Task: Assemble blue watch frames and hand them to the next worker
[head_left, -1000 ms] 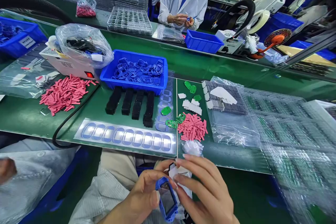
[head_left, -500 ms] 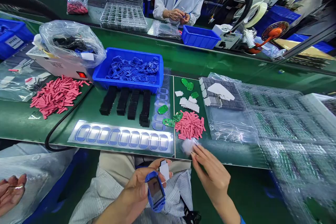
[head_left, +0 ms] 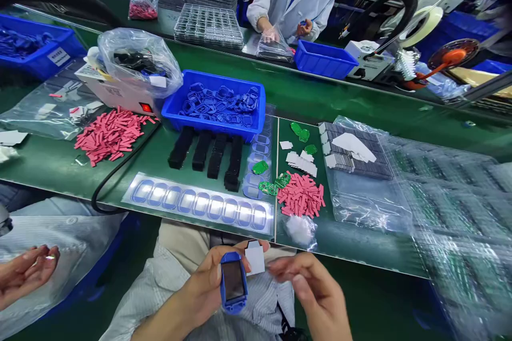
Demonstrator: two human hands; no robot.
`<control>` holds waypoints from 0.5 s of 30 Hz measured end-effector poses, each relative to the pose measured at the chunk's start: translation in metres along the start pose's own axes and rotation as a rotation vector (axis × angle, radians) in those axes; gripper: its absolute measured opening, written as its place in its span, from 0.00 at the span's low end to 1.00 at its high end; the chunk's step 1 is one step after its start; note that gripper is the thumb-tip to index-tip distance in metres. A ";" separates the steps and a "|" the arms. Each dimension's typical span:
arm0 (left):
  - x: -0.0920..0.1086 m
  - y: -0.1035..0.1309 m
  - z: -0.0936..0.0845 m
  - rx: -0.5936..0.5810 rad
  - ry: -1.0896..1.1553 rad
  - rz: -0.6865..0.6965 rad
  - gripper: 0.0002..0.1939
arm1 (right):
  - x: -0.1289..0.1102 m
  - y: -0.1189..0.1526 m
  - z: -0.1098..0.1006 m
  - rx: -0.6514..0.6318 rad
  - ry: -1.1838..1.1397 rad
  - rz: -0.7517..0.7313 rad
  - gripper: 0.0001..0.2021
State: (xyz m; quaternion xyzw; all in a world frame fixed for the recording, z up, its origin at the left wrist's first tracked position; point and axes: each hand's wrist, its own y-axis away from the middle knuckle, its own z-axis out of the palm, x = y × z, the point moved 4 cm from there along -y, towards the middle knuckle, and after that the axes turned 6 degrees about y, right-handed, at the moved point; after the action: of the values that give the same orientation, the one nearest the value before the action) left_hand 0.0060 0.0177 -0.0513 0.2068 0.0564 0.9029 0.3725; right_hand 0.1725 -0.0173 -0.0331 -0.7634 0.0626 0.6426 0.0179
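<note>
Between fingers of left hand (head_left: pixel 202 281): blue-framed screen (head_left: pixel 234 281). Probably light, stiff, face likely scratches easy, so hold by rim. White card (head_left: pixel 255 260) held just beside it, looks bendy. Right hand (head_left: pixel 316 285) fingers loosely parted near card, nothing visible in them.

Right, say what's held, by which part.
Left grip holds a blue screen casing by its left side and a white piece by its left edge; right grip: too blurred to tell.
</note>
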 end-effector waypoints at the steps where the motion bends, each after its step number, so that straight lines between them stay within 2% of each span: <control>1: 0.001 0.000 0.002 -0.005 0.007 0.017 0.20 | 0.000 -0.002 0.013 -0.075 -0.191 0.125 0.12; 4: 0.005 0.003 0.008 -0.039 0.037 0.042 0.19 | -0.001 -0.006 0.050 -0.204 -0.550 0.423 0.19; 7: 0.011 0.009 0.008 -0.072 0.049 0.066 0.18 | -0.001 -0.007 0.077 -0.305 -0.681 0.573 0.21; 9: 0.018 0.016 0.005 -0.065 0.006 0.099 0.19 | -0.001 -0.008 0.090 -0.384 -0.742 0.549 0.22; 12: 0.036 0.030 -0.004 -0.034 -0.072 0.200 0.19 | -0.001 -0.012 0.103 -0.475 -0.778 0.400 0.22; 15: 0.061 0.054 -0.014 0.022 -0.079 0.346 0.18 | -0.001 -0.020 0.117 -0.489 -0.775 0.273 0.21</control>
State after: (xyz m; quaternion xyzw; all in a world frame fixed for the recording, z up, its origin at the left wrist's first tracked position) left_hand -0.0732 0.0222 -0.0298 0.2527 0.0154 0.9441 0.2111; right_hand 0.0600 0.0151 -0.0538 -0.4341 -0.0023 0.8724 -0.2247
